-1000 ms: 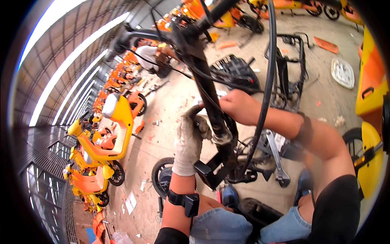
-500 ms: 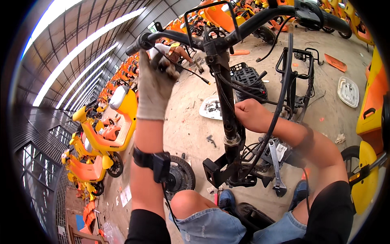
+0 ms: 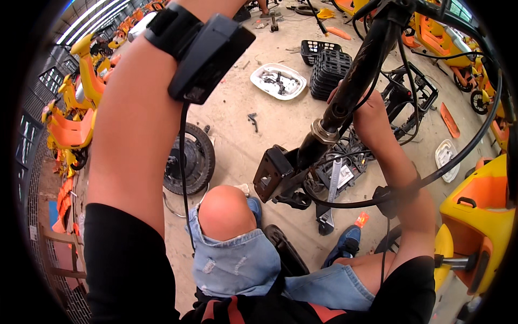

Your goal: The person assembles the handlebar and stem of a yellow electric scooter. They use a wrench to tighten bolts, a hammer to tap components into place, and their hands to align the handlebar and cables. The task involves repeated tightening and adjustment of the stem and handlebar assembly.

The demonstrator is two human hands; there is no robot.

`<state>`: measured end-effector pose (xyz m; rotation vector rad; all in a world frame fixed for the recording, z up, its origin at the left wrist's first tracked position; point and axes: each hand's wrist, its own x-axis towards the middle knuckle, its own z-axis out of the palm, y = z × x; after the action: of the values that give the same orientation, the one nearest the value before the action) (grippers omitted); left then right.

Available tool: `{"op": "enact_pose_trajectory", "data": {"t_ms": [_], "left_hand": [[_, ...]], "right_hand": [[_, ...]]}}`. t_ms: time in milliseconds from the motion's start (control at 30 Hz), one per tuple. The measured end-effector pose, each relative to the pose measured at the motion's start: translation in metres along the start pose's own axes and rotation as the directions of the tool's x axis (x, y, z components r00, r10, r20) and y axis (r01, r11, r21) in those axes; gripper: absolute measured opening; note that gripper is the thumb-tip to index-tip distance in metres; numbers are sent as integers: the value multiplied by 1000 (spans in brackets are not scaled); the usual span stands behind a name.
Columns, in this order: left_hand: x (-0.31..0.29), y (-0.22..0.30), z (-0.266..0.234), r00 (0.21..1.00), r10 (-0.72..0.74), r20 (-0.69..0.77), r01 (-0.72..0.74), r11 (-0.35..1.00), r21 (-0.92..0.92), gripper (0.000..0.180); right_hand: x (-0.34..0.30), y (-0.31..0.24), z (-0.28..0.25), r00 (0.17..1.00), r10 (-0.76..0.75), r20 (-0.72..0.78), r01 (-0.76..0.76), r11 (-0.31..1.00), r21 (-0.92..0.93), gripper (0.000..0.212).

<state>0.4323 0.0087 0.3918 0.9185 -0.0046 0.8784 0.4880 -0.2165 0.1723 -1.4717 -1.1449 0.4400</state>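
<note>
A black steering tube (image 3: pixel 350 81) stands tilted in front of me, leaning up to the right, with a metal nut (image 3: pixel 325 131) round its lower part. My right hand (image 3: pixel 369 116) is closed round the middle of this tube, with fingertips showing on its far side. At the tube's lower end sits a black metal bracket (image 3: pixel 272 170). My left forearm, wearing a black strapped box (image 3: pixel 211 58), reaches up past the top edge, so my left hand is out of view. Black cables hang along the tube, and one loops across my right forearm.
An adjustable wrench (image 3: pixel 330 194) lies near my feet beside a black frame with cables. Left of it is a wheel (image 3: pixel 189 159). Beyond are a white tray of small parts (image 3: pixel 260 82), black baskets (image 3: pixel 329 73) and another white tray (image 3: pixel 447 156). Yellow-orange scooters (image 3: pixel 480 210) flank both sides.
The steering tube has tipped toward the right, and my right hand has stayed round it. My left forearm has risen, carrying the gloved hand out of view. The view has tipped downward.
</note>
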Motion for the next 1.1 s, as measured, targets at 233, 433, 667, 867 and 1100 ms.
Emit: {"op": "enact_pose_trajectory", "data": {"t_ms": [233,433,667,867,1100], "left_hand": [[-4,7,-1,996,81,26,-82,996,28,32],[-5,11,3,996,81,-39,-81,997,5,35],[-23,5,11,988,147,41,-150,986,69,36],[-28,3,18,986,161,-41,-157,985,75,33],[-24,7,19,992,127,7,-127,988,92,31]], "right_hand": [[3,13,-2,999,-20,-35,21,1000,15,28],[1,8,1,999,-32,-30,32,999,9,26],[-2,5,-2,1000,-24,-6,24,999,23,27],[-15,1,11,983,30,-182,6,981,195,20],[-29,-9,11,960,125,-249,-50,956,289,23]]}}
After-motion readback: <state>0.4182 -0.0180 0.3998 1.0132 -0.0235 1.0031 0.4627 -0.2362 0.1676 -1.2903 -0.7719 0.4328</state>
